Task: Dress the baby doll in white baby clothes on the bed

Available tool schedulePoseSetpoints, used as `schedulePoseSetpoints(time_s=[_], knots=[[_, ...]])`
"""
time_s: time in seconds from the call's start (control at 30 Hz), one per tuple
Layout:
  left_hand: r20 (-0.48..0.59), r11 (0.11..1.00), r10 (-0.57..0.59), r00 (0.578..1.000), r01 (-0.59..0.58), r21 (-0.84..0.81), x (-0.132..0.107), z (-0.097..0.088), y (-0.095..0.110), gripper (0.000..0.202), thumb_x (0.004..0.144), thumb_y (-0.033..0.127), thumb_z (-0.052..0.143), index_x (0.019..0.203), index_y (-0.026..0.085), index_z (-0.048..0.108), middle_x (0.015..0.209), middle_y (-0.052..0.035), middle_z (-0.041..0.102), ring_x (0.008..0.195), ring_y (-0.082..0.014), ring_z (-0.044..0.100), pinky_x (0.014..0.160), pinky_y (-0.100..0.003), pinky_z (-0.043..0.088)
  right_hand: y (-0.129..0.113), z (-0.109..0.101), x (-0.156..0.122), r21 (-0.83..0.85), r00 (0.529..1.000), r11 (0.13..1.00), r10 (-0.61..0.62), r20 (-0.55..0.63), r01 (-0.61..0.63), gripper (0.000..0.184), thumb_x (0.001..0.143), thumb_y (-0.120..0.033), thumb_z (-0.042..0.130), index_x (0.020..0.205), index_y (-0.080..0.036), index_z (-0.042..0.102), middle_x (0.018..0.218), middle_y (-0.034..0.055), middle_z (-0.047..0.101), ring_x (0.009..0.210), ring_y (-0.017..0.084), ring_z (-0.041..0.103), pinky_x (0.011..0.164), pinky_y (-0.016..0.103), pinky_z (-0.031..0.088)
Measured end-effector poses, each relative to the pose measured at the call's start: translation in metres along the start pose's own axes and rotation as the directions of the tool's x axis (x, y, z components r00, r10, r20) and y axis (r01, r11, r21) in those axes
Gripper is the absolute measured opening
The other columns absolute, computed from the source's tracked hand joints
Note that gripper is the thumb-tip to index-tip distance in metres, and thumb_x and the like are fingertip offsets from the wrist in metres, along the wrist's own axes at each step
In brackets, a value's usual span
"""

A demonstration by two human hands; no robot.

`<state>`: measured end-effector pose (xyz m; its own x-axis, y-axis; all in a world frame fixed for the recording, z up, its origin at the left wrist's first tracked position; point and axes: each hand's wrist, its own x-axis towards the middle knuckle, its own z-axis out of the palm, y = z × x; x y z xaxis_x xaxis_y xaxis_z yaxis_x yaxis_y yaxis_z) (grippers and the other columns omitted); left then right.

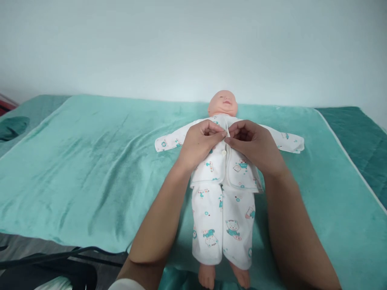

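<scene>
A baby doll lies on its back, its feet towards me. It wears a white printed jacket and matching trousers. Over the doll's chest, my left hand pinches one front edge of the jacket between thumb and fingers. Opposite it, my right hand is closed on the other front edge, the fingertips of both hands almost meeting. Just below them a pale button shows on the jacket front. Further down, the two front edges hang apart. Whatever lies between my fingertips is too small to make out.
A light green plush cloth with wrinkles spreads under the doll. Darker green fabric shows at the right. A pale wall rises behind. Black cables run at the lower left, above a grey floor.
</scene>
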<state>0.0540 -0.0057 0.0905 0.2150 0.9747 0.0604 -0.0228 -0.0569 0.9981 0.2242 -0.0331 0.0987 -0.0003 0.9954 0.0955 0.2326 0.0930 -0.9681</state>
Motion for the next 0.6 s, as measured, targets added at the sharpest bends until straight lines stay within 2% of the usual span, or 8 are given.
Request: schedulePoseSetpoints(time_s=[0.17,0.4,0.6], knots=[[0.012,0.999,0.006,1.0,-0.006,0.035,0.0004,-0.0013,-0.0022,0.011,0.079,0.026,0.074,0.075,0.018,0.067,0.075,-0.0013,0.067,0.06,-0.008,0.051,0.055,-0.024,0.038,-0.0007,0.002,-0.0012,-0.107,0.998,0.992,-0.065,0.001,0.065,0.018,0.078,-0.024,0.076,0.094,-0.021,0.068,0.082,-0.0006,0.064,0.069,0.011,0.056,0.059,0.025,0.044],[0.035,0.999,-0.002,0.999,0.0,0.051,-0.0001,-0.0009,0.0003,0.022,0.08,0.036,0.077,0.076,0.017,0.065,0.072,-0.0004,0.064,0.06,-0.0082,0.05,0.056,-0.024,0.038,-0.0026,0.003,-0.0027,-0.218,0.991,0.967,-0.133,0.021,0.134,0.013,0.08,-0.022,0.071,0.092,-0.021,0.065,0.077,-0.0017,0.066,0.066,0.012,0.057,0.061,0.026,0.046],[0.039,1.0,-0.001,0.999,0.0,0.02,-0.0008,0.0023,0.0014,0.013,0.082,0.025,0.071,0.089,0.019,0.063,0.078,0.001,0.064,0.062,-0.0078,0.053,0.057,-0.022,0.04,-0.0014,0.0052,-0.0015,-0.314,0.986,0.935,-0.157,0.048,0.164,0.017,0.08,-0.02,0.07,0.097,-0.022,0.069,0.075,-0.0023,0.066,0.065,0.013,0.058,0.063,0.027,0.046]])
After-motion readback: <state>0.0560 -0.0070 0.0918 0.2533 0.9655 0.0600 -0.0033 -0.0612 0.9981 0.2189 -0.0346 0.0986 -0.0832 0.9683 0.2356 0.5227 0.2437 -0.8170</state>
